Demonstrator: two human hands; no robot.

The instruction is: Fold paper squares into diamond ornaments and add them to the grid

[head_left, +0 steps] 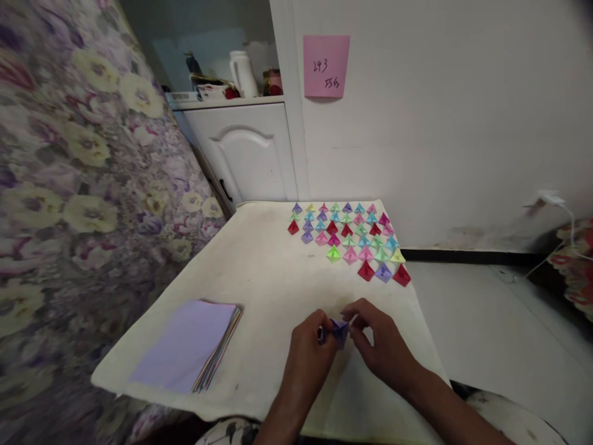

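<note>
Near the front of the table, a small purple folded paper (341, 335) is held up between my two hands. My left hand (309, 340) is closed, its thumb and fingers gripping the paper's left side. At the right corner of the same paper, my right hand (382, 339) pinches with thumb and index finger. Part of the folds is hidden by the fingers. Rows of small folded paper pieces (349, 254) in red, purple, pink, green, blue and yellow stand at the far right of the table. To the left lies a stack of square coloured paper (185, 343), a lilac sheet on top.
A cream cloth covers the table (259, 278). A floral curtain (92, 216) hangs along the left. Behind stands a white cabinet (250, 148) with a white jug (243, 74) on its shelf. A pink note (326, 67) is on the wall, a white plug (550, 198) at right.
</note>
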